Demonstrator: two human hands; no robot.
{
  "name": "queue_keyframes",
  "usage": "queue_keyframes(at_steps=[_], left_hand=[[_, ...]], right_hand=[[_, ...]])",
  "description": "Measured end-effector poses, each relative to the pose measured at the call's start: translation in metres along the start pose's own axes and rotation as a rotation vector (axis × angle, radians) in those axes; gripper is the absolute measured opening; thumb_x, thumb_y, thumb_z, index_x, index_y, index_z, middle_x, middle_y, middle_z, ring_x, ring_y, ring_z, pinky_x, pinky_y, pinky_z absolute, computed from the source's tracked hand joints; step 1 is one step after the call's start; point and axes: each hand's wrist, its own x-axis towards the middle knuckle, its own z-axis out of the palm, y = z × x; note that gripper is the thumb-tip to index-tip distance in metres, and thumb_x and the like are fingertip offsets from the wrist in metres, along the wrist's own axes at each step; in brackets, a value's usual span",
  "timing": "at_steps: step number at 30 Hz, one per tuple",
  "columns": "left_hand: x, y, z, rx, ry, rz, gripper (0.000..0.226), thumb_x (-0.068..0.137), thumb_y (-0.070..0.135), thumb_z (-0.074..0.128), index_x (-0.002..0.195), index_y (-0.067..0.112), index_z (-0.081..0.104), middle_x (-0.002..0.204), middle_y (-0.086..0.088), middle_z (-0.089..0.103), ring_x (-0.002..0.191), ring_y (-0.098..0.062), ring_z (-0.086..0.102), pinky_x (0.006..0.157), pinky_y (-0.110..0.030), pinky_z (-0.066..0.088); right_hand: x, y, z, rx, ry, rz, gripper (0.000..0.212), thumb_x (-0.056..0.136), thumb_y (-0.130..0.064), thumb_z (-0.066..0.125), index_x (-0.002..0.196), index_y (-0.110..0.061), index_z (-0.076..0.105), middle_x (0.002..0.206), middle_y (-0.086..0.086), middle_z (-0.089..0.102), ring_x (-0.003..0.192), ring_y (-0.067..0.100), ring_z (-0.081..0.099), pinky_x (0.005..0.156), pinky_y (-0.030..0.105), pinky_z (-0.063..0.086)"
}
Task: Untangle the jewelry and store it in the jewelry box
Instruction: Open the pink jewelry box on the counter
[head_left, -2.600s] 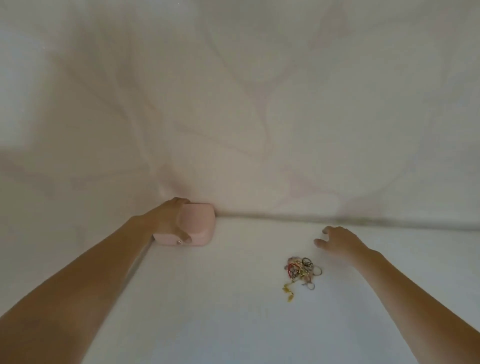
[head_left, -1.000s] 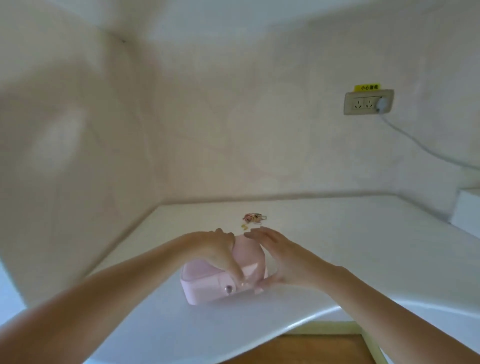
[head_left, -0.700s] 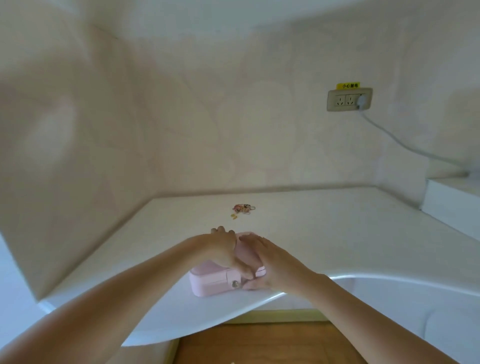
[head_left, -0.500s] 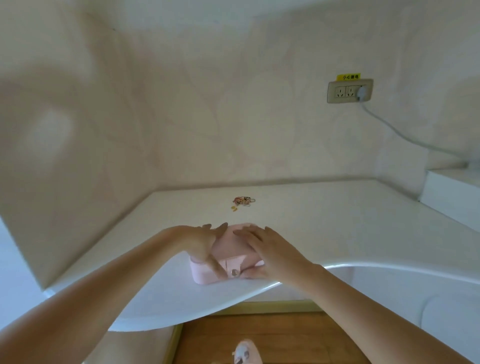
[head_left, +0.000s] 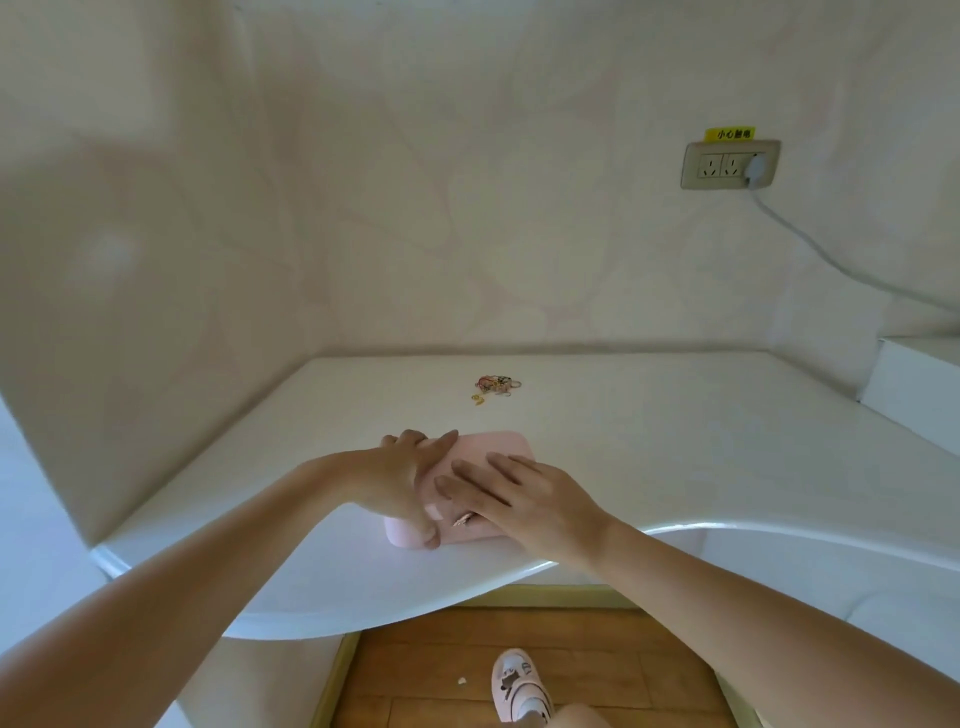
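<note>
A pink jewelry box (head_left: 496, 447) with a small metal clasp on its front sits shut near the front edge of the white counter (head_left: 701, 441). My left hand (head_left: 402, 478) grips its left end, thumb down on the front face. My right hand (head_left: 524, 496) lies flat over the lid, fingers pointing left, covering the right front part. A small tangle of coloured jewelry (head_left: 496, 385) lies farther back on the counter, well apart from both hands.
Walls close off the counter at the left and back. A wall socket (head_left: 730, 165) with a plug and grey cable is at the upper right. A white raised ledge (head_left: 919, 384) stands at the right. Below, wood floor and a pink shoe (head_left: 519, 686).
The box has been brought from the back corner to the front edge of the counter. My right hand has come onto its lid; the jewelry tangle has stayed in place.
</note>
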Motion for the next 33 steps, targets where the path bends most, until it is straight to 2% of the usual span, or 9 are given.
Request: queue_keyframes(at_steps=[6, 9, 14, 18, 22, 24, 26, 29, 33], left_hand=[[0.004, -0.006, -0.009, -0.073, -0.045, 0.028, 0.118, 0.063, 0.057, 0.076, 0.148, 0.041, -0.005, 0.15, 0.012, 0.017, 0.137, -0.017, 0.024, 0.107, -0.037, 0.033], [0.006, -0.014, -0.022, -0.197, -0.083, 0.042, 0.109, 0.057, 0.06, 0.077, 0.147, 0.044, 0.016, 0.141, 0.02, 0.035, 0.131, -0.012, 0.037, 0.107, -0.032, 0.033], [0.013, -0.031, -0.05, -0.601, -0.055, 0.11, 0.055, 0.053, 0.056, 0.067, 0.099, 0.027, 0.068, 0.094, 0.01, 0.068, 0.085, -0.011, 0.061, 0.079, -0.024, 0.047], [0.032, -0.051, -0.048, -1.011, 0.246, 0.042, 0.027, 0.076, 0.036, 0.073, 0.095, 0.017, 0.069, 0.092, -0.001, 0.073, 0.086, -0.016, 0.068, 0.082, -0.031, 0.054], [0.047, -0.053, -0.017, -1.332, 0.43, 0.012, 0.01, 0.088, 0.014, 0.063, 0.096, 0.01, 0.067, 0.075, 0.003, 0.071, 0.072, -0.013, 0.065, 0.068, -0.027, 0.054], [0.055, -0.052, -0.001, -1.477, 0.47, -0.029, 0.012, 0.089, 0.007, 0.06, 0.099, 0.006, 0.065, 0.084, -0.005, 0.07, 0.074, -0.018, 0.065, 0.07, -0.031, 0.054], [0.063, -0.05, 0.014, -1.557, 0.5, -0.086, 0.012, 0.089, 0.002, 0.056, 0.099, 0.004, 0.063, 0.097, -0.016, 0.065, 0.082, -0.027, 0.062, 0.076, -0.039, 0.05], [0.07, -0.042, 0.027, -1.634, 0.525, -0.159, 0.01, 0.092, 0.002, 0.051, 0.092, 0.005, 0.061, 0.088, -0.017, 0.065, 0.068, -0.024, 0.063, 0.065, -0.033, 0.052], [0.069, -0.036, 0.026, -1.624, 0.604, -0.132, 0.015, 0.095, 0.007, 0.049, 0.1, 0.001, 0.061, 0.087, -0.016, 0.067, 0.07, -0.025, 0.066, 0.061, -0.031, 0.054]], right_hand=[[0.01, 0.001, -0.004, 0.153, -0.058, 0.189, 0.045, 0.099, -0.044, 0.039, 0.115, -0.014, 0.069, 0.102, -0.001, 0.073, 0.082, 0.016, 0.07, 0.06, 0.029, 0.057], [0.019, 0.009, -0.019, 0.304, -0.093, 0.354, 0.051, 0.096, -0.053, 0.039, 0.118, -0.014, 0.065, 0.099, -0.002, 0.073, 0.076, 0.013, 0.07, 0.054, 0.024, 0.054], [0.019, 0.026, -0.029, 0.546, -0.062, 0.755, 0.058, 0.09, -0.058, 0.044, 0.137, -0.025, 0.041, 0.132, -0.015, 0.05, 0.117, -0.005, 0.046, 0.095, 0.004, 0.031], [0.016, 0.031, -0.022, 0.686, -0.099, 0.949, 0.061, 0.086, -0.056, 0.051, 0.138, -0.04, 0.025, 0.131, -0.028, 0.033, 0.12, -0.013, 0.035, 0.098, 0.005, 0.03], [0.021, 0.039, -0.02, 0.652, -0.251, 0.925, 0.042, 0.086, -0.038, 0.064, 0.125, -0.024, 0.054, 0.121, -0.014, 0.054, 0.111, -0.002, 0.05, 0.096, 0.017, 0.04], [0.028, 0.045, -0.019, 0.709, -0.372, 0.898, 0.031, 0.084, -0.03, 0.069, 0.114, -0.025, 0.062, 0.109, -0.015, 0.059, 0.101, -0.001, 0.053, 0.089, 0.014, 0.04], [0.034, 0.05, -0.014, 0.708, -0.452, 0.874, 0.027, 0.084, -0.022, 0.07, 0.111, -0.023, 0.065, 0.103, -0.014, 0.06, 0.094, 0.002, 0.054, 0.084, 0.014, 0.04], [0.051, 0.057, 0.0, 0.62, -0.509, 0.822, 0.028, 0.087, -0.018, 0.065, 0.115, -0.018, 0.064, 0.113, -0.006, 0.061, 0.096, 0.008, 0.054, 0.079, 0.017, 0.037], [0.082, 0.058, 0.022, 0.612, -0.616, 0.833, 0.028, 0.087, -0.038, 0.064, 0.103, -0.015, 0.064, 0.104, -0.002, 0.061, 0.098, 0.012, 0.053, 0.079, 0.027, 0.043]])
